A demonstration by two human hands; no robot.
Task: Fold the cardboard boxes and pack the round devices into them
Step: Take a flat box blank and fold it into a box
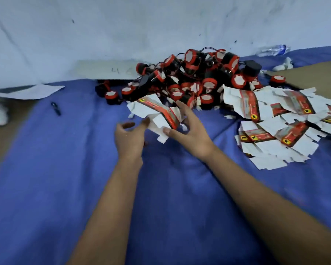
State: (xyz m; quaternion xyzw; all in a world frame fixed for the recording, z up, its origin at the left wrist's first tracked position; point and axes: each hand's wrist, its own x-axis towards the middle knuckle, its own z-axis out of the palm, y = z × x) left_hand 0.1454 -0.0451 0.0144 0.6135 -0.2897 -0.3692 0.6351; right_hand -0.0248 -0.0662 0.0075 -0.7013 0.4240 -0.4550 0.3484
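Between both hands: one flat box (157, 113), half raised, unfolded. Right hand (187, 131) pinching its lower flap by the thumb, fingers spread behind. Left hand (129, 136) loose, a fingertip touching the box's left edge, gripping nothing. Risk: single-thumb hold, thin card, so could slip or crease wrong when popped open. Round devices (199, 77) heaped just behind, wires tangled; likely snag on pick-up. More flat boxes (275, 119) scattered right. Blue cloth (65, 169) underneath, pale wall (122, 25) behind.
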